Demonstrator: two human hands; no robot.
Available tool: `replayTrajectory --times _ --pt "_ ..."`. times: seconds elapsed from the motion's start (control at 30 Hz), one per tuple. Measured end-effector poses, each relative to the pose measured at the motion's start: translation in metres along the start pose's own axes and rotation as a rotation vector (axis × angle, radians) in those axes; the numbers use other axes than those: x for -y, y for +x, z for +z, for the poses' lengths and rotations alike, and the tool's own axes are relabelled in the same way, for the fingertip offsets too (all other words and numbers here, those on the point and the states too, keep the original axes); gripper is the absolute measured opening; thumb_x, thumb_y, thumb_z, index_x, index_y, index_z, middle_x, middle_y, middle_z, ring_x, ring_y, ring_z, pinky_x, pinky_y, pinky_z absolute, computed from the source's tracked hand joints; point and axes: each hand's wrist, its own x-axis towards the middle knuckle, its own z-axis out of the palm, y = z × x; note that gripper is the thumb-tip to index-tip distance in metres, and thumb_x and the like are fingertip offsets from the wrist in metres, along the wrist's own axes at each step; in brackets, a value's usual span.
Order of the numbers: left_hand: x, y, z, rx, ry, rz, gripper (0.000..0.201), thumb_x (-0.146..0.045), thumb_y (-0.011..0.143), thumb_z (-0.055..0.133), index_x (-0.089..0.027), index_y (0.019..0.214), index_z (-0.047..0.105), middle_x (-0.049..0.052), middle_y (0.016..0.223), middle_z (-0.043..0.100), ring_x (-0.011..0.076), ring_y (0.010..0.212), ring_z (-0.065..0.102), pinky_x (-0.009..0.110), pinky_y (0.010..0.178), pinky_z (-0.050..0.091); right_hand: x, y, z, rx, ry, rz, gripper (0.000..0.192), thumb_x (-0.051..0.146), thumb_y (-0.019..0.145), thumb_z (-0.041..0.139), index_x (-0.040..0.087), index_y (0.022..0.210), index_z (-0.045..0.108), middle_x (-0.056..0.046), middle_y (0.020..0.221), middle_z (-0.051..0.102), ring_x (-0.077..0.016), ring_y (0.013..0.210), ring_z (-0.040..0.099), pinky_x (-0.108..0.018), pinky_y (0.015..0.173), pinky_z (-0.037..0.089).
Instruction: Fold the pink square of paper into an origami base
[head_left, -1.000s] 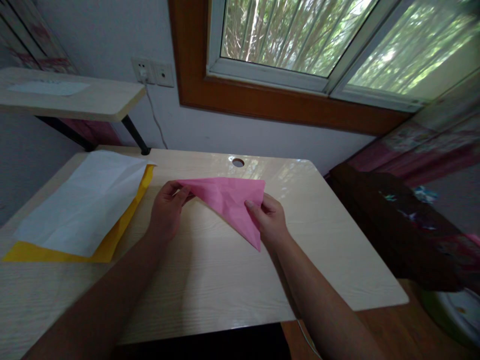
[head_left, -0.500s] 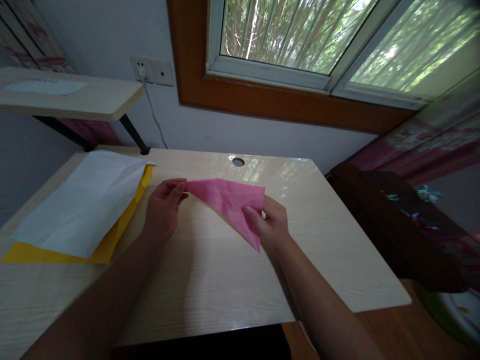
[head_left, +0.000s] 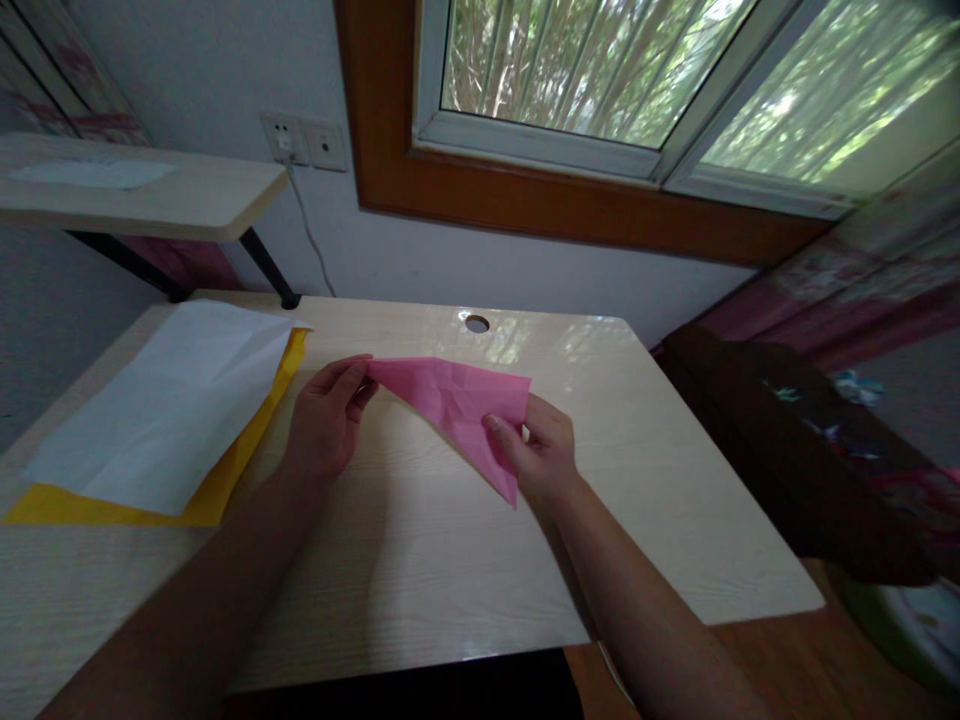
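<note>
Pink paper (head_left: 446, 400): it has the shape of a triangle, with some creases on its face, and it is held over the middle of the counter (head_left: 645, 480), between the two hands. Whether its lowest corner touches the counter, one cannot tell.
Left hand (head_left: 326, 415): its fingers pinch the left corner of the pink paper.
Right hand (head_left: 551, 445): its fingers grasp the right side of the pink paper; the thumb lies on the visible face, and the other fingers are partly hidden behind.
White sheet (head_left: 172, 400): it lies on the left part of the counter, upon a yellow sheet (head_left: 241, 450), which shows along the near and right edges.
Round hole (head_left: 477, 324): it is cut near the far edge of the counter, beyond the pink paper.
Shelf (head_left: 217, 205): it stands on black legs at the far left, and a pale paper (head_left: 94, 174) lies on its top.
Window (head_left: 555, 70): it has a brown wooden frame (head_left: 375, 150), and green leaves are seen through the glass.
</note>
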Motion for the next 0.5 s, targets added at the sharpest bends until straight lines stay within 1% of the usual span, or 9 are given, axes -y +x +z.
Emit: replayTrajectory --times 0.13,0.3,0.43,0.5 --pt "-0.0015 0.0000 0.0012 0.001 -0.050 -0.013 0.022 -0.026 0.072 0.089 -0.018 0.089 0.078 0.001 0.092 0.075 0.0098 0.083 0.069 0.021 0.079 0.058 0.0006 0.0009 0.0003 0.001 -0.013 -0.009 0.016 0.022 0.092 0.070 0.021 0.076 0.063 0.000 0.068 0.059 -0.0137 0.062 0.055 -0.029 0.059 0.041" --pt "-0.0028 -0.0004 0.0014 0.006 -0.046 0.002 0.019 -0.025 0.074 0.087 -0.019 0.089 0.078 0.001 0.093 0.076 0.0097 0.083 0.070 0.020 0.077 0.058 0.0007 0.0019 -0.0004 -0.014 0.000 0.021 0.017 0.024 0.092 0.069 0.021 0.077 0.063 0.001 0.067 0.058 -0.0133 0.061 0.054 -0.029 0.058 0.041" --pt "-0.0037 -0.0012 0.0011 0.028 -0.055 0.016 0.019 -0.027 0.075 0.087 -0.020 0.090 0.079 0.001 0.092 0.076 0.0100 0.084 0.070 0.020 0.077 0.058 0.0003 0.0021 -0.0017 -0.028 0.019 0.036 0.018 0.023 0.093 0.069 0.021 0.076 0.063 0.001 0.071 0.062 -0.0134 0.065 0.057 -0.028 0.060 0.043" --pt "-0.0044 -0.0017 0.0009 0.050 -0.061 0.028 0.020 -0.027 0.074 0.087 -0.020 0.091 0.079 0.001 0.093 0.076 0.0104 0.085 0.071 0.020 0.079 0.059 0.0002 0.0025 -0.0030 -0.033 0.008 0.031 0.016 0.022 0.093 0.068 0.021 0.077 0.063 0.000 0.073 0.064 -0.0138 0.066 0.058 -0.028 0.061 0.044"
